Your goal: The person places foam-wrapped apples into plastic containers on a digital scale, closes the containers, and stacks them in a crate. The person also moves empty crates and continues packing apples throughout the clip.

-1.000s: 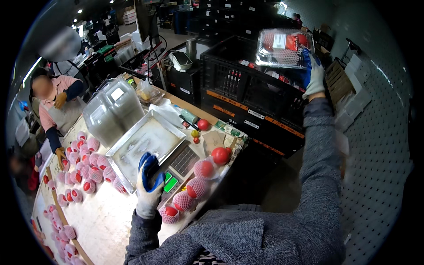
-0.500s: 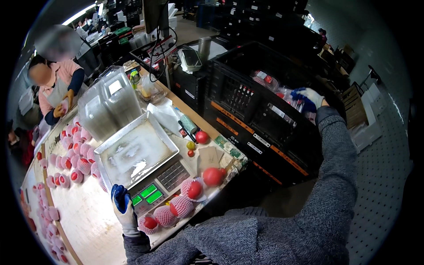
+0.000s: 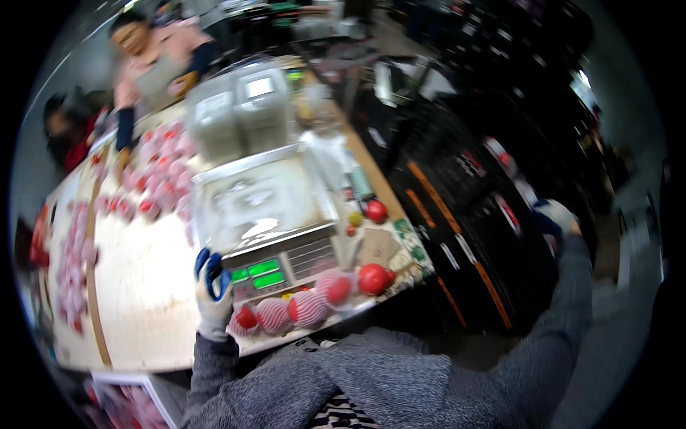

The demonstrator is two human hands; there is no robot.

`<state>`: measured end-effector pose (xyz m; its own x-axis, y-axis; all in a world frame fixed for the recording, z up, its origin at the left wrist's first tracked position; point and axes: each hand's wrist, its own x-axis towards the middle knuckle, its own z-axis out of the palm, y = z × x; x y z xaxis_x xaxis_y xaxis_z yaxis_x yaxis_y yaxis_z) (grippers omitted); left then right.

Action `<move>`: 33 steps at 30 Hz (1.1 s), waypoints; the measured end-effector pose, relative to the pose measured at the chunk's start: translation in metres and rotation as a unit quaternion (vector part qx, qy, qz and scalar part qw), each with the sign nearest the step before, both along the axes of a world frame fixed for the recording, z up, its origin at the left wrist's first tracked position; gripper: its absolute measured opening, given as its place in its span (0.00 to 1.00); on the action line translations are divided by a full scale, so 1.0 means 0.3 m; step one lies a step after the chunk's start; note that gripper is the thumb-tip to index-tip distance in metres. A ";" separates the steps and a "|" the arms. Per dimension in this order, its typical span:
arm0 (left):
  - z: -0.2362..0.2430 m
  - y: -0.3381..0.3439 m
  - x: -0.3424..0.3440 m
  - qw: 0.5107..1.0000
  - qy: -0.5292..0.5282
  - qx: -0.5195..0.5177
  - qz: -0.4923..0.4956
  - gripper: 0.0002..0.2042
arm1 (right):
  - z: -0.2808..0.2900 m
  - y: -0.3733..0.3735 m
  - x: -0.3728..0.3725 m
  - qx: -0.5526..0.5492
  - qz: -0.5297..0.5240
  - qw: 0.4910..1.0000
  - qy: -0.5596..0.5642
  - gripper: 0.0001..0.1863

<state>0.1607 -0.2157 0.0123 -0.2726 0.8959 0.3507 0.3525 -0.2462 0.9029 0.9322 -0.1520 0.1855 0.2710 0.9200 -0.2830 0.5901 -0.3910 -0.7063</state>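
My left hand (image 3: 212,293), in a white glove with blue fingers, rests on the pale table at the front left corner of a weighing scale (image 3: 266,273) with green displays. It holds nothing and its fingers are slightly bent. Just right of it lie several red apples in pink foam nets (image 3: 307,307), and a bare red apple (image 3: 373,279) sits beside them. My right hand (image 3: 554,218), also gloved, is stretched out far right over the black crates (image 3: 464,193). It is blurred, so its grip does not show.
Clear lidded containers (image 3: 236,107) stand behind the scale's steel pan (image 3: 261,196). More netted apples (image 3: 153,179) cover the table's left side. A person in pink (image 3: 153,53) works at the far end. Another red apple (image 3: 376,211) lies near the table's right edge.
The clear pack of fruit held high in my right hand went down into the black crate, and the hand has drawn back. My left hand slid off the scale to its left corner.
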 end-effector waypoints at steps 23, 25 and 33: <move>-0.370 -0.503 -0.389 0.878 0.269 -0.192 0.347 0.09 | -0.202 1.119 -2.333 0.338 0.429 0.786 -0.289 0.24; -0.355 -0.500 -0.393 0.873 0.272 -0.232 0.331 0.09 | -0.248 1.185 -2.372 0.314 0.439 0.759 -0.363 0.22; -0.348 -0.490 -0.397 0.868 0.264 -0.276 0.316 0.09 | -0.359 1.303 -2.432 0.343 0.313 0.802 -0.376 0.16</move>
